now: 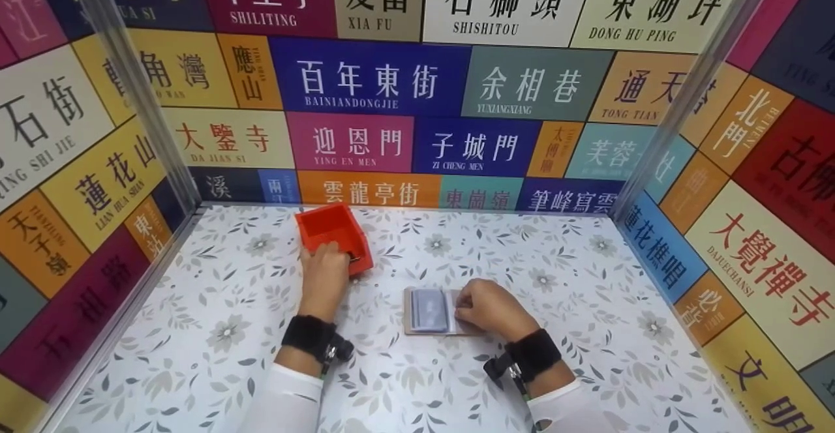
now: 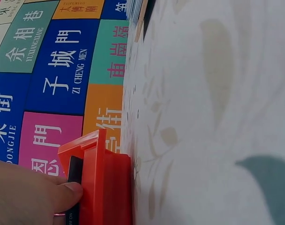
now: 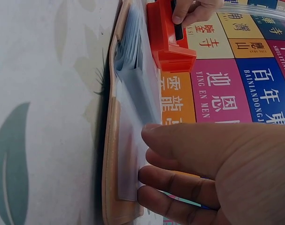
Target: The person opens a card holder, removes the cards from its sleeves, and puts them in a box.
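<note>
An opened card holder with a tan cover and clear sleeves lies on the patterned table. My right hand is at its right half. In the right wrist view, the fingertips touch the clear sleeve on that side, and the thumb is at the end of a blurred, raised sleeve. At the red bin, my left hand reaches over the near side. Its thumb and fingers pinch a slim black item with small pale print, held against the bin's edge.
Panels with colourful place-name signs stand behind and on both sides of the table. The red bin is near the back panel, left of the card holder. Each wrist wears a black band with a small camera.
</note>
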`<state>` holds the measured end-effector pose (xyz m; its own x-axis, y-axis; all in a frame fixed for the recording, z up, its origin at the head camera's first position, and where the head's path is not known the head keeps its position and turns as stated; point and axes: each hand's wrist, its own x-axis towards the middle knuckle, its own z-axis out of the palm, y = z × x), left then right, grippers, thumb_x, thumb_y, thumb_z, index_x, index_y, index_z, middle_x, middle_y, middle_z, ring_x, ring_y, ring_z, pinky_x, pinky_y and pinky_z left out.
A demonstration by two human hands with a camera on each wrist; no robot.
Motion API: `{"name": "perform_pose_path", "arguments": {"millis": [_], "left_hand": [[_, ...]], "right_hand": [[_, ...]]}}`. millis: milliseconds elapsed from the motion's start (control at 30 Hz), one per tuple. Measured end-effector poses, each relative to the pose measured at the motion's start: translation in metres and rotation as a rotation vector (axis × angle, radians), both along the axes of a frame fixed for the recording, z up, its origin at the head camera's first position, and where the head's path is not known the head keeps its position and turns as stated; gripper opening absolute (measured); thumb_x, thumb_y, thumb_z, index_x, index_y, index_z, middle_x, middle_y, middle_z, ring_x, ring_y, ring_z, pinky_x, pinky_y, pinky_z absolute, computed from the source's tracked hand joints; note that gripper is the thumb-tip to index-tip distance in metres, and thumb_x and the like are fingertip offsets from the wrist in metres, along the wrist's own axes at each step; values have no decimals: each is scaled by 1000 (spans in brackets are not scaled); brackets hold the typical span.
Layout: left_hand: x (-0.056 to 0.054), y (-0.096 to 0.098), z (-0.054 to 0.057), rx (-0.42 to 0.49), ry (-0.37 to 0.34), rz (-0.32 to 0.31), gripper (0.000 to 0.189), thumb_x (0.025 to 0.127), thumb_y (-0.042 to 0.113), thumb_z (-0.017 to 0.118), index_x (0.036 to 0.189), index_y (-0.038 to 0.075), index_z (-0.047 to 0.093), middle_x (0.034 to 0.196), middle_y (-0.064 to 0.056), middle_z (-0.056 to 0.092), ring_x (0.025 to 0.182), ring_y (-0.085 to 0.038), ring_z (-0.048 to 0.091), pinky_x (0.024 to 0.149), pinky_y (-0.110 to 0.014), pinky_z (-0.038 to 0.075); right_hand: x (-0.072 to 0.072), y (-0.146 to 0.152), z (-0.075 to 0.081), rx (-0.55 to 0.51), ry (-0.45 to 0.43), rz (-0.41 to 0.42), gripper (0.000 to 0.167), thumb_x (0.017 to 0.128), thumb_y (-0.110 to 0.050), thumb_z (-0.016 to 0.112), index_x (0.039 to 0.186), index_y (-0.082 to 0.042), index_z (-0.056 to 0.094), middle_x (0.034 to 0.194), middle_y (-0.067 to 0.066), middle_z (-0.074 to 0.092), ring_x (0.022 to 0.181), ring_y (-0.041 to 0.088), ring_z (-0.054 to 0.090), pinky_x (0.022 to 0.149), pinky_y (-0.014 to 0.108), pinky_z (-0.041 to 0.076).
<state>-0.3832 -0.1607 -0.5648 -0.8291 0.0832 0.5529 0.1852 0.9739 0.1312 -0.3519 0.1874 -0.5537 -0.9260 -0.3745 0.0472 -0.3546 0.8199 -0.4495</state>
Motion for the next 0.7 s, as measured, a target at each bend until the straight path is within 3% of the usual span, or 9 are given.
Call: {"name": "perform_pose_path", "arguments": {"millis": [333,467,567,700], "left_hand": [[1,3,0,-41,-46,-7,21,87,-7,66,90,5,82,80,-15,70,84,-36,65,106,-72,36],[2,6,2,-4,-78,5,13,95,8,71,89,4,83,79,-14,73,82,-37,66,109,-70,33],[2,7,2,18,-101,8,22,98,23,75,92,4,82,81,-14,74,84,-37,66,112,-68,31],[3,8,4,16,-115,10,26,100,28,74,95,4,80,88,-14,71,93,-37,66,110,-67,31]], "right_hand": [[0,0,-1,-13,17,12,5,89,-21,86,90,-18,81,94,-4,74,85,15,67,86,41,57],[-1,1,-1,-8,35,30,5,89,-20,85,88,-18,80,92,-4,72,83,14,65,85,41,57],[-1,1,-1,-2,47,44,5,90,-20,84,88,-18,80,92,-3,72,83,15,64,85,41,56],[0,0,0,1,40,39,5,90,-20,84,88,-18,80,91,-4,71,83,15,64,85,41,56]]}}
